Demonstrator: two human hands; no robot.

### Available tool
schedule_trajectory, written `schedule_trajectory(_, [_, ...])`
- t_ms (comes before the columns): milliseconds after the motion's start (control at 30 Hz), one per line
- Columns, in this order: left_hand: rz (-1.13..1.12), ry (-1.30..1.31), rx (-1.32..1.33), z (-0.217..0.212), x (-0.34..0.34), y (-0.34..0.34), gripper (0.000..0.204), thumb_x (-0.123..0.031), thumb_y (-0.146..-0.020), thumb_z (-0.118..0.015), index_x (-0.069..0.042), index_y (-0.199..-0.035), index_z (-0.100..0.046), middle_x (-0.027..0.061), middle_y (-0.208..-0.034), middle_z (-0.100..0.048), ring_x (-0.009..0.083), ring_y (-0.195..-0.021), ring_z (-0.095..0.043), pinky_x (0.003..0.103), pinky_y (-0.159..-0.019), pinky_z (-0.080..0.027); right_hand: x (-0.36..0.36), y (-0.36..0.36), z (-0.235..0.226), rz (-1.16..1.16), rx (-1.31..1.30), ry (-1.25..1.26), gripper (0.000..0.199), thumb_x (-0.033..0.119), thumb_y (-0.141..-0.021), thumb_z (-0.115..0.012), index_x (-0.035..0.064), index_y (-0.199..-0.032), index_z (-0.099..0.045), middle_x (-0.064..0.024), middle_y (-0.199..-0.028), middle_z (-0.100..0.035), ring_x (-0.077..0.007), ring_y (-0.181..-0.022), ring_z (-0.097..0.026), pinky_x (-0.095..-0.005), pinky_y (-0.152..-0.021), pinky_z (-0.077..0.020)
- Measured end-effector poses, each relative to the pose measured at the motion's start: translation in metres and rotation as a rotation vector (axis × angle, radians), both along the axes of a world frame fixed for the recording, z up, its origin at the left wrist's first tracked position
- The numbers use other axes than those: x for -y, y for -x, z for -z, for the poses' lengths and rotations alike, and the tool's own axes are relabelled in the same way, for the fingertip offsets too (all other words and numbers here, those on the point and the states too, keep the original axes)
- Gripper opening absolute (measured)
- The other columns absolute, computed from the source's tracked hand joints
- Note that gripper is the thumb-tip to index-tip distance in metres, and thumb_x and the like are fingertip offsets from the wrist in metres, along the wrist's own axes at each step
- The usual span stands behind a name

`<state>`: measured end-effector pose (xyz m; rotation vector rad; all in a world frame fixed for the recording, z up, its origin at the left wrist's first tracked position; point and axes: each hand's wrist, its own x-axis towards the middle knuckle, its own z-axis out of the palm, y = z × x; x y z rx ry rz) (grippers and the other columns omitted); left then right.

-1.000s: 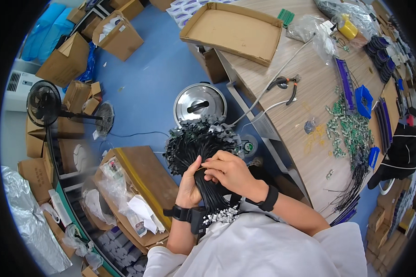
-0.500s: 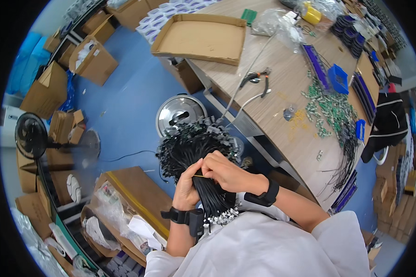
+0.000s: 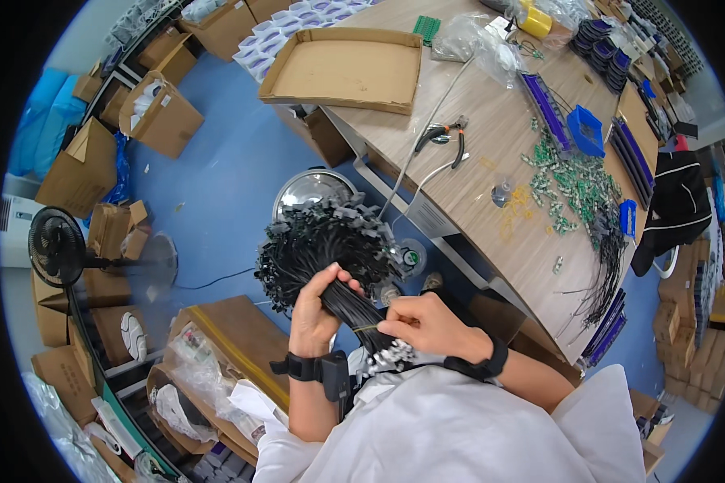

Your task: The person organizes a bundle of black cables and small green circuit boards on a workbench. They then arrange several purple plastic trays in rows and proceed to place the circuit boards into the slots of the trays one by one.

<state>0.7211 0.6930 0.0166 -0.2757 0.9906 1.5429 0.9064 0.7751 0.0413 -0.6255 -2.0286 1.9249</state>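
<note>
Lowered right hand (image 3: 421,324) now pinches gripped cable bundle (image 3: 330,253).

A: Hidden under the left hand (image 3: 312,315)?
B: Middle of the bundle (image 3: 330,258), wrapped by fingers (image 3: 324,283). Lower end partly lost behind the right hand (image 3: 423,324) and white sleeve (image 3: 459,427).

A: And the desk (image 3: 491,153)?
B: Far end cut by the rim. Green parts (image 3: 572,181) too small to tell apart. Under the desk, metal lid (image 3: 310,187) half covered by bundle heads.

A: Left side?
B: Boxes (image 3: 76,169) bent and blurred near the rim.
</note>
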Motion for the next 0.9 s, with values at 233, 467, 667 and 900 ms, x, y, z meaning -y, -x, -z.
schedule_trajectory(233, [-0.037,-0.099,0.188,0.014,-0.001,0.014,0.009,-0.012,-0.092,-0.057,-0.008,-0.085,-0.054,-0.0023,-0.069,-0.05,0.0107,-0.062,-0.051,0.033,-0.065,-0.051,-0.001,0.016,-0.027,-0.071,-0.319,-0.212,0.02,0.013,-0.08,-0.072,0.0067,-0.068,-0.058,-0.0013,-0.061,-0.044,-0.0185,-0.062,-0.043,-0.031,-0.069,-0.0323])
schedule_trajectory(467, [-0.105,0.027,0.025,0.021,0.001,-0.007,0.014,-0.011,-0.089,-0.06,-0.008,-0.078,-0.051,-0.0003,-0.066,-0.049,0.012,-0.056,-0.05,0.033,-0.057,-0.049,0.004,0.001,-0.03,0.005,0.036,0.271,0.018,0.007,-0.081,-0.071,0.0049,-0.069,-0.058,-0.0018,-0.062,-0.049,-0.0143,-0.06,-0.045,-0.0313,-0.058,-0.0344])
schedule_trajectory(667, [-0.244,0.04,0.055,0.018,-0.008,0.006,0.017,-0.009,-0.091,-0.055,-0.009,-0.076,-0.048,-0.002,-0.064,-0.046,0.01,-0.054,-0.046,0.03,-0.056,-0.047,0.01,-0.008,-0.023,-0.046,-0.273,-0.387,0.014,0.006,-0.079,-0.069,0.0056,-0.072,-0.058,-0.0031,-0.063,-0.047,-0.0206,-0.066,-0.047,-0.0326,-0.068,-0.0331])
schedule_trajectory(900, [-0.213,-0.113,0.326,0.013,0.008,0.022,0.016,-0.009,-0.091,-0.055,-0.009,-0.076,-0.049,-0.0027,-0.064,-0.046,0.0112,-0.055,-0.044,0.03,-0.058,-0.043,-0.015,-0.015,0.005,-0.139,-0.268,-0.188,0.013,0.009,-0.083,-0.069,0.0033,-0.076,-0.059,-0.003,-0.066,-0.05,-0.0143,-0.058,-0.046,-0.0296,-0.057,-0.0362])
